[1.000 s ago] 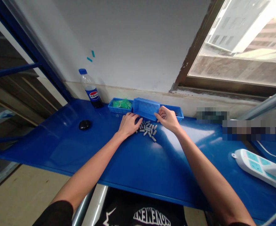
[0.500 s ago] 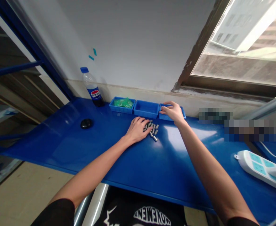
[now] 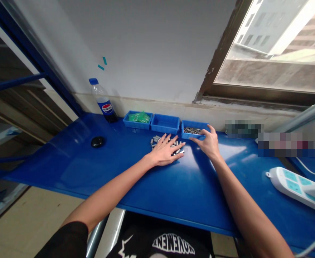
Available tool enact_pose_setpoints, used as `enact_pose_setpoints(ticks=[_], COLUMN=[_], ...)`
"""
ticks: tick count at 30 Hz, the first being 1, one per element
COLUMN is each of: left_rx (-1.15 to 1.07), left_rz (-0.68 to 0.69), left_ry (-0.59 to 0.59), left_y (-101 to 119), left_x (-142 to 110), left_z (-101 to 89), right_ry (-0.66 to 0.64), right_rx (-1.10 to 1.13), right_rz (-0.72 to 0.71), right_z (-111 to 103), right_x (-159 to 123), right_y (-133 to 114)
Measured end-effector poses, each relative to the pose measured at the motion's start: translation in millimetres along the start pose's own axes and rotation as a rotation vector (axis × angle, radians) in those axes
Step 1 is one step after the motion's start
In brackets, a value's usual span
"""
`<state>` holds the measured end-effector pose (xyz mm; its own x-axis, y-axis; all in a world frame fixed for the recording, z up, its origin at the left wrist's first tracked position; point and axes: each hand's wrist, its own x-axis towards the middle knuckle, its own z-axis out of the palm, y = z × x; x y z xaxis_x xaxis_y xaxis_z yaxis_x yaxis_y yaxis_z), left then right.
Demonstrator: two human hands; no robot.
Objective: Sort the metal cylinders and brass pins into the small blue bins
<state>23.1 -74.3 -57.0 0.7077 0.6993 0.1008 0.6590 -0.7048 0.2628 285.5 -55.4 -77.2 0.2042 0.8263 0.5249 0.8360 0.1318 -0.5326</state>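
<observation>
My left hand (image 3: 164,153) lies with its fingers spread over a pile of small silvery metal cylinders (image 3: 156,138), hiding part of it. My right hand (image 3: 209,141) is at the right end of a small blue bin (image 3: 185,136). Its thumb is against the front wall and its fingers reach the far right corner, spanning that end. Thin metal pieces like nails or screws (image 3: 192,130) lie in this bin. A middle blue bin (image 3: 165,128) stands beside it. The left blue bin (image 3: 137,125) holds green plastic bags (image 3: 140,117).
A cola bottle (image 3: 107,107) stands by the wall at the left of the blue table (image 3: 114,157). A black mouse-like object (image 3: 97,142) lies nearer. At the right is a white power strip (image 3: 294,184) with a plug in it; blurred items lie behind.
My right hand has moved from over the right bin to its right end, uncovering the nail-like pieces. My left hand has slid right and spread flatter over the cylinders.
</observation>
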Motion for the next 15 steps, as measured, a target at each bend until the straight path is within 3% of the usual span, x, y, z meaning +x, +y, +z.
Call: enact_pose_setpoints(ticks=[4,8,11,15], left_rx=[-0.083,-0.227,-0.493,-1.051], left_rz=[-0.028,-0.043,-0.133,-0.216], left_ry=[0.098,0.356,0.523,0.573], left_y=[-6,-10,-11,-12], left_x=[2,-1,-1,6], left_z=[-3.8,-11.7,-17.9,-16.5], right_ry=[0.083,0.205,0.258,0.224], right_rx=[0.100,0.097,0.151,0.292], right_rz=[0.024,0.051,0.023,-0.031], right_z=[-9,-24,-31,-26], right_x=[-3,-5,-7,-14], right_y=[-6,-27,-53,-93])
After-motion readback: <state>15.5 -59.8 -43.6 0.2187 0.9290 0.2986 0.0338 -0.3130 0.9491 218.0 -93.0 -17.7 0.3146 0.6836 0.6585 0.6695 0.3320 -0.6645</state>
